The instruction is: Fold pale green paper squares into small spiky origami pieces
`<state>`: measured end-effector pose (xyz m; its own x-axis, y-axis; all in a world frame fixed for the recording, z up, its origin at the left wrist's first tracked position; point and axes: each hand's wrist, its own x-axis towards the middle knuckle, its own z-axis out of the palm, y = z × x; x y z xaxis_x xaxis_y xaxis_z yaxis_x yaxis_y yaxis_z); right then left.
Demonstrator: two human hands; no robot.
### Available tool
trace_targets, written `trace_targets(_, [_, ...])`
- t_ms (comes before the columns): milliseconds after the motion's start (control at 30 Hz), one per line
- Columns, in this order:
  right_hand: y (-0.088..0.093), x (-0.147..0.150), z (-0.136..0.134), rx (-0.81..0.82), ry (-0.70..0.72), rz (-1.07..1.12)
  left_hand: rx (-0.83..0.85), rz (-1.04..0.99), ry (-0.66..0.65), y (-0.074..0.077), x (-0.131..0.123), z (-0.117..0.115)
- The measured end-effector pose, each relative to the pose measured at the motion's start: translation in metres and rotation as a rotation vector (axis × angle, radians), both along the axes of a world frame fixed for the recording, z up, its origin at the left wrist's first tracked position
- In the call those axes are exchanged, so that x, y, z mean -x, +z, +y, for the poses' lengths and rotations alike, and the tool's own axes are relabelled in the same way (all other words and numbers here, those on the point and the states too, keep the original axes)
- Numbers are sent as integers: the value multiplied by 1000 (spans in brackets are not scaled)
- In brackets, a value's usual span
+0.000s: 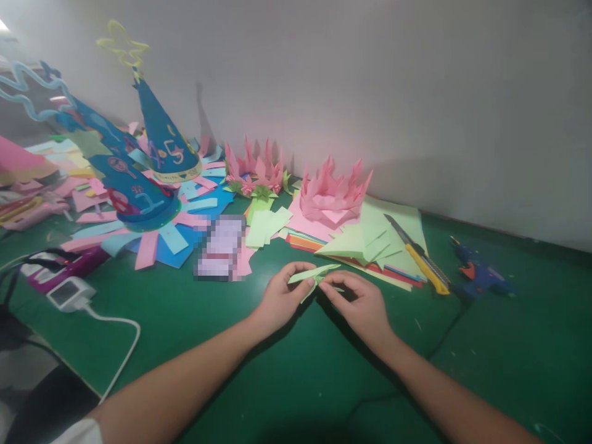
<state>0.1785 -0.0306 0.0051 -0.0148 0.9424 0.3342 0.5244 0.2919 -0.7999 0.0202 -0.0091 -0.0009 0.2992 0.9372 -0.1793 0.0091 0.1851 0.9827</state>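
Note:
Between my two hands is a small folded piece of light green paper with pointed ends, held just above the green tabletop. My left hand pinches it from the left between thumb and fingers. From the right, my right hand pinches its middle with thumb and forefinger. Beyond my hands lie light green paper triangles on a stack of coloured paper. A pink paper crown stands behind them, and a second pink crown has green leaves around its base.
A yellow utility knife, blade out, and a blue glue gun lie to the right. Blurred-out phone at left. Blue cone hats with paper strips stand back left, near a power strip and white charger with cable.

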Motion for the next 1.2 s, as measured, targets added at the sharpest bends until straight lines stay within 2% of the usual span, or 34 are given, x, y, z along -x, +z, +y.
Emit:
trace_targets(333, [-3,1,-2,51,-34,34,-10,40,-49,0,0,-1])
trace_targets(667, [0,4,-4,132,-14,56,-109,108,-95,-1,0,-3])
trace_targets(967, [-4,1,-2,83,-14,45,-99,-53,28,0,-2,-2])
trace_targets(1200, [-4,0,-3,19,-4,-16,-41,-103,44,1,-2,-2])
